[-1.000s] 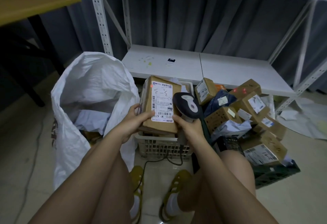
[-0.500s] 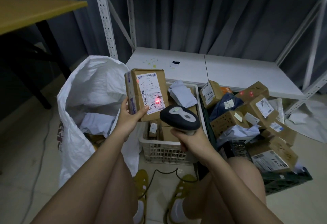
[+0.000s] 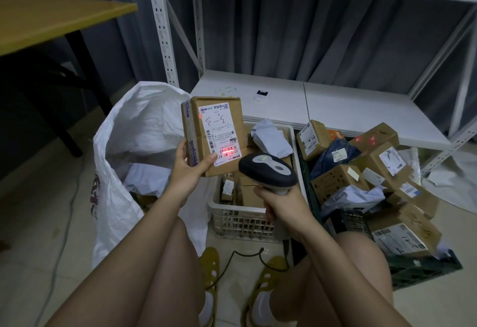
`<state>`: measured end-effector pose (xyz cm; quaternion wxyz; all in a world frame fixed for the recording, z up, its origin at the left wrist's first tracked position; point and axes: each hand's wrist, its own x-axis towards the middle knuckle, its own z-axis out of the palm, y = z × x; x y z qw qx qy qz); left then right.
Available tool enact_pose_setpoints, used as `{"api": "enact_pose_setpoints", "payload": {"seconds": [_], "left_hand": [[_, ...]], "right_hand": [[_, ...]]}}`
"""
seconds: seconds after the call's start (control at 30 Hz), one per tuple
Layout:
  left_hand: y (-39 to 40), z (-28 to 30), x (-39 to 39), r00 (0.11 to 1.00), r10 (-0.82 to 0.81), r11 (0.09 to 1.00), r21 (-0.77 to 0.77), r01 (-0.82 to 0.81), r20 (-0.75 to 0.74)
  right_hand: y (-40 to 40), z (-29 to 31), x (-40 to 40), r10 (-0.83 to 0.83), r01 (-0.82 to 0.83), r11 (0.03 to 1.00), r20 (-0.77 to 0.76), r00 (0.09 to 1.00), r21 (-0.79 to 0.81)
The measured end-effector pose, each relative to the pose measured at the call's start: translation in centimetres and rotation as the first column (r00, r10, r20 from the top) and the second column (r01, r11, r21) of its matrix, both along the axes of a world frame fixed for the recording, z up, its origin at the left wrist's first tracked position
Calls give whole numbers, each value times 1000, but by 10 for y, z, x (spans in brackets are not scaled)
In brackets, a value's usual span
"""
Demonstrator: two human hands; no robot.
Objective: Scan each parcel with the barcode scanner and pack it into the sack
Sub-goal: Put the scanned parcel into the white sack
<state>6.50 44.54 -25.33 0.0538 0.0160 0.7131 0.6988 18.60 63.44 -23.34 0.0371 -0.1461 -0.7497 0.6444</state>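
Above the open white woven sack (image 3: 134,146), your left hand (image 3: 189,169) grips a taped cardboard parcel (image 3: 214,134), paper label facing you, a red scan line glowing across its barcode. Your right hand (image 3: 282,206) has its fingers wrapped round the handle of the rounded black-and-grey scanner (image 3: 267,172). Behind sit a white plastic basket (image 3: 240,219) and a dark crate (image 3: 423,268) of boxes on the pale tiled floor, under metal shelving (image 3: 304,102).

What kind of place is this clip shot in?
Probably a small parcel sorting room: metal shelving, crates heaped with labelled parcels, a sack and a barcode scanner in use.
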Motion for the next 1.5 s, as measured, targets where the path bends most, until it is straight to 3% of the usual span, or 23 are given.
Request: {"api": "enact_pose_setpoints", "payload": {"seconds": [0.33,0.47,0.53,0.67,0.77,0.87,1.0,1.13,1.27,1.33,1.37,1.5], "left_hand": [[-21,-2,-3,1000,27,999,-22,-28,-8],[-40,3,-6,992,122,992,-28,-122,-22],[-55,9,-10,973,206,968,-127,-218,-106],[-89,20,-18,899,254,754,-509,-415,-356],[-105,29,-18,906,147,547,-730,-409,-398],[-109,28,-23,958,58,374,-883,-283,-282],[-104,10,-42,987,16,152,-976,-158,-158],[-88,-9,-74,999,28,-94,-996,-12,-15],[-85,-34,-125,985,92,-243,-955,167,148],[-93,-48,-149,988,75,-239,-960,146,132],[-97,-55,-160,995,55,-190,-977,96,87],[-113,-75,-203,999,16,182,-982,-50,-48]], "right_hand": [[-16,3,-11,37,-35,998,40,999,-51],[-25,0,-29,20,-16,992,30,999,-122],[-31,-3,-44,-12,17,992,42,999,-128],[-46,-13,-86,-113,121,986,70,991,-118],[-59,-24,-132,-234,246,954,87,968,-173],[-72,-37,-178,-269,280,946,84,959,-162],[-89,-52,-229,-243,245,969,49,969,-43],[-96,-68,-260,-200,195,979,118,973,53],[-94,-55,-264,-56,57,998,-22,998,40],[-92,-37,-260,-27,33,998,-100,995,60],[-90,-29,-258,-6,15,998,-137,991,62],[-89,-19,-266,34,-22,998,-221,975,59]]}}
